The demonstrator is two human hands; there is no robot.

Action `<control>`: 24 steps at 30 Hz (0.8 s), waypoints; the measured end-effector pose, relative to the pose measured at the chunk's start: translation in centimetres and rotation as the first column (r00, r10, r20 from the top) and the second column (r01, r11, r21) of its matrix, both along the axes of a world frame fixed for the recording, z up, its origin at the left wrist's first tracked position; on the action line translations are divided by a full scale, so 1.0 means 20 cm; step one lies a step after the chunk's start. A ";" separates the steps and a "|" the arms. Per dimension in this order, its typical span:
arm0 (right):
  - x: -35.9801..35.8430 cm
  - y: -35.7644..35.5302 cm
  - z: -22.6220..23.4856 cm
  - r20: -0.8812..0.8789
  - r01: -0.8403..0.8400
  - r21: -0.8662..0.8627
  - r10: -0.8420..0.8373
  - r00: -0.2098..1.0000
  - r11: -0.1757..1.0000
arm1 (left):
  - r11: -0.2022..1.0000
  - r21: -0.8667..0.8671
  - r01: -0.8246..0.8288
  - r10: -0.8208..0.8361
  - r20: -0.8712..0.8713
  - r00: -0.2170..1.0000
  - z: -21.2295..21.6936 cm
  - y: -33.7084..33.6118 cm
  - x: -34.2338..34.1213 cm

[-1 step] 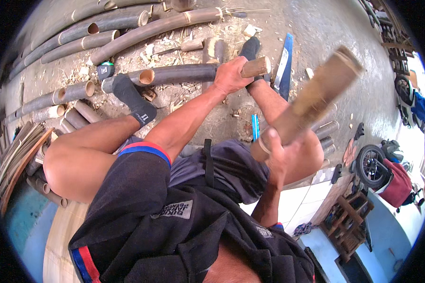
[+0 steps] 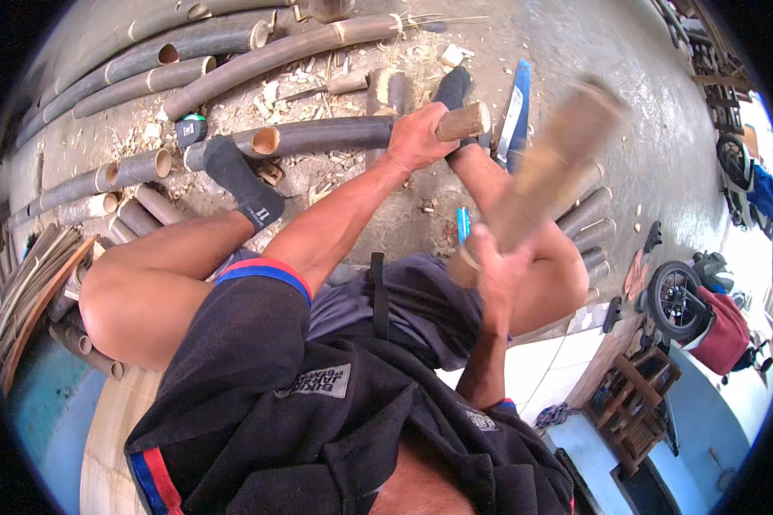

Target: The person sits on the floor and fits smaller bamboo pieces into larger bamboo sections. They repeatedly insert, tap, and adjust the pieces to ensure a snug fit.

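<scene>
My left hand point(image 2: 416, 139) is closed around a thick round wooden handle point(image 2: 464, 123) with a pale end. Whatever that handle leads to is hidden by my fingers. Right under this hand lies a dark bamboo pole point(image 2: 335, 134) with a round hole cut in its side, running beneath my left foot. In my right hand point(image 2: 500, 273) a heavy wooden mallet point(image 2: 551, 163), shaped like a club, is gripped by its narrow end. Its thick head is raised over my right knee, tilted to the right and blurred by motion.
Several bamboo poles point(image 2: 292, 67) lie at the far left, among scattered wood chips. A blue handsaw point(image 2: 515, 112) rests beyond my right leg. A tape measure point(image 2: 191, 129) sits near my left foot. Split strips point(image 2: 39, 292) lean at the left; a motorbike wheel point(image 2: 674, 300) stands at the right.
The mallet in my right hand has swung a little to the left. My left hand and the bamboo pole have stayed in place.
</scene>
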State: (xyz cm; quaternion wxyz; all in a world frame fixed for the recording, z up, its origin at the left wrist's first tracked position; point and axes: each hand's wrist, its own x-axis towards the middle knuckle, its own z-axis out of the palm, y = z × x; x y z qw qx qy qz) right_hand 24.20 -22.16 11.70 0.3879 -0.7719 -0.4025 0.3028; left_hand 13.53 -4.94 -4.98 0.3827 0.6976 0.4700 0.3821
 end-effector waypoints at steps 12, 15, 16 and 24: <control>0.12 0.20 0.27 -0.134 0.345 0.374 -0.318 0.939 0.861 | 1.000 -0.017 -0.020 0.019 -0.040 0.999 -0.01 0.07 0.01; -0.13 0.23 0.07 0.202 0.056 0.165 -0.089 0.975 0.985 | 0.999 -0.015 -0.030 0.029 -0.080 0.996 -0.04 0.04 0.00; -0.08 0.25 0.11 0.185 -0.012 0.169 -0.020 0.983 0.986 | 0.998 0.031 -0.061 0.063 -0.084 0.994 -0.05 0.13 -0.01; 0.20 0.28 0.24 -0.047 0.381 0.410 -0.398 0.916 0.828 | 0.999 -0.043 -0.017 0.012 -0.105 0.994 -0.06 0.07 -0.01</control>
